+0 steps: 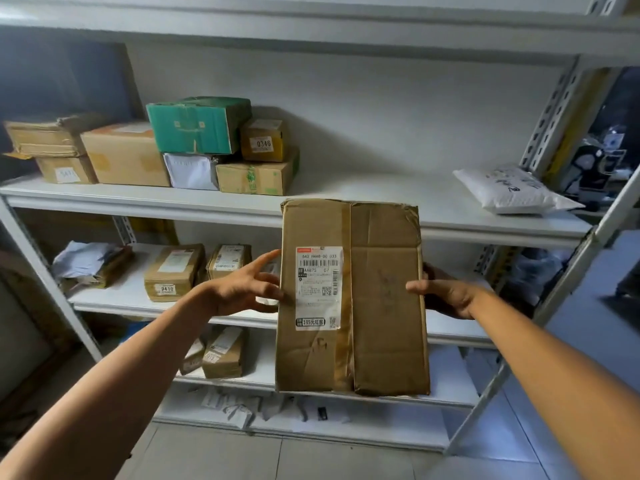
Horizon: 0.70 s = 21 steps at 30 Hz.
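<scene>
A flat, creased cardboard box (381,306), taped and labelled, is held upright before the white metal shelves (173,202). The right hand (446,292) pinches its right edge; the left hand (239,289) touches the left edge with splayed fingers.

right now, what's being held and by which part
The cardboard parcel, by its side edges: the right hand grips the right edge, the left hand touches the left with straight fingers.

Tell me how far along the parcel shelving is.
Done: several boxes already sit on the upper shelf, at its left. In hand: a flat cardboard parcel, gripped by the right hand, the left hand touching its other edge, not yet on any shelf. Left: setting it down, probably there.
</scene>
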### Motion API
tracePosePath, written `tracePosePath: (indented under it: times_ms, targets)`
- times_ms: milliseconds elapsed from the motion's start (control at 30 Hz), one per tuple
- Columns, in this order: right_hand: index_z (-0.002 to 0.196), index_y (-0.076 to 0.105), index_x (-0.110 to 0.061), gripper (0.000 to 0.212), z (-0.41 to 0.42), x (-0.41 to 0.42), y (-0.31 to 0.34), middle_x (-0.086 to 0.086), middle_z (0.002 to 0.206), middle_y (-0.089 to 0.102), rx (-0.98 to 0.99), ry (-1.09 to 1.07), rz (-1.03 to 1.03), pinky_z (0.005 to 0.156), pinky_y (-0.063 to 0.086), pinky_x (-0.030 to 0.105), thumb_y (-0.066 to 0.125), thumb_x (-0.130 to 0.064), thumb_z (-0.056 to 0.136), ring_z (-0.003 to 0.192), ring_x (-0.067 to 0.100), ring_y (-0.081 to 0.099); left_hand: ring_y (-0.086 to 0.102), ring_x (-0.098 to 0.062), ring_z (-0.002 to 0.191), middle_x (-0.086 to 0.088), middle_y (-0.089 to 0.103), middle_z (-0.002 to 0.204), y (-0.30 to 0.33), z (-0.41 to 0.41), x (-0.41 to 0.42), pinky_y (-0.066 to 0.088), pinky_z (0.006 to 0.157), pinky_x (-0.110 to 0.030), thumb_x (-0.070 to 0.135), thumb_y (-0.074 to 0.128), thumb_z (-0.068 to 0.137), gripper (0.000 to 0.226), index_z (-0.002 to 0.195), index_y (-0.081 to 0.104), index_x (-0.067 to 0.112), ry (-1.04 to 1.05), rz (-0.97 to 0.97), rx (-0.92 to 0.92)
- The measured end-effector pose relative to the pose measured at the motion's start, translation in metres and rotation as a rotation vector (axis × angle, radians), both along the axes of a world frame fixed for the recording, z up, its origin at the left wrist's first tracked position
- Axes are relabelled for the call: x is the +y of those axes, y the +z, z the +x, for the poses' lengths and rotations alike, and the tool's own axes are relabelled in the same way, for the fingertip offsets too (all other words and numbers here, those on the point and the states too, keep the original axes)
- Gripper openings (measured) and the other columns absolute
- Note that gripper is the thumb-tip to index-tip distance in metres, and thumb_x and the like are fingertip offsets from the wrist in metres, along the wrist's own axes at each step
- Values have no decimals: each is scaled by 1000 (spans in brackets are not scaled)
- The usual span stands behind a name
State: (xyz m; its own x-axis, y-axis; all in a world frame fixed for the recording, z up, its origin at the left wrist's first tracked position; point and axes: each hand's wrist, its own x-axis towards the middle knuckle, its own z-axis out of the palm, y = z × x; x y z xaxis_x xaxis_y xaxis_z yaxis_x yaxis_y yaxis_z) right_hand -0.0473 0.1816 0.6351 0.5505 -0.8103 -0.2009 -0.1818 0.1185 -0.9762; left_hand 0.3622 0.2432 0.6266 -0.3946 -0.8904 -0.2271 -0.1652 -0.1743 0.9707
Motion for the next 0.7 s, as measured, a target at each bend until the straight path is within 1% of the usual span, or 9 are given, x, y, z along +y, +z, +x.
tracePosePath:
  times_ms: [100,200,300,333,400,467,567,633,700]
  targets:
    - [130,60,-15,101,6,7,-1,8,131,68,121,90,-5,97,55,33,101,-44,42,122,24,65,54,-46,131,-26,54,142,-1,5,-1,36,110,-70,17,93,61,103,151,44,29,-69,-69,-73]
    - [126,62,-19,91,13,15,-3,-2,128,70,223,125,-4,99,53,31,99,-44,46,120,16,65,59,-38,128,-24,54,142,1,12,2,48,106,-60,16,92,57,96,144,51,21,-96,-113,-134]
    - [121,59,-23,52,25,26,-8,-10,117,71,241,124,-17,85,55,19,85,-12,77,108,5,67,59,-30,129,-17,55,141,-1,20,3,51,105,-51,33,102,43,117,145,44,24,-77,-161,-171]
    - [125,57,-22,54,26,29,-10,-9,118,71,240,97,-62,85,57,22,78,1,81,109,7,67,59,-27,129,-14,55,142,-1,22,4,53,103,-45,41,103,39,125,146,41,27,-66,-185,-200]
    - [138,49,-22,75,27,32,-17,-4,124,71,258,80,-162,91,58,32,79,9,76,117,13,66,55,-18,131,-5,51,145,-1,25,7,54,95,-28,47,101,37,132,150,33,32,-61,-246,-258]
    - [138,44,-27,85,28,34,-20,-6,125,69,260,93,-168,88,57,26,82,10,72,118,4,64,50,-12,134,1,46,148,-4,28,8,53,90,-23,42,99,41,134,152,24,32,-76,-325,-327]
    - [119,55,-25,73,34,39,-26,-19,103,74,276,115,-192,77,55,15,83,16,66,97,-9,67,48,-8,125,17,39,138,-7,25,12,51,89,-19,17,98,48,134,153,15,25,-96,-411,-478]
    - [110,58,-17,62,37,47,-30,-20,95,76,211,120,-200,77,56,17,89,7,62,93,-2,70,41,2,115,30,27,130,-14,21,20,42,97,-6,18,96,45,140,154,10,17,-42,-489,-547]
    - [117,57,-18,69,38,48,-39,-13,106,74,198,122,-240,83,57,23,96,-24,61,99,8,69,31,3,122,23,25,133,-23,21,28,26,104,2,42,89,38,145,154,8,10,-29,-590,-575]
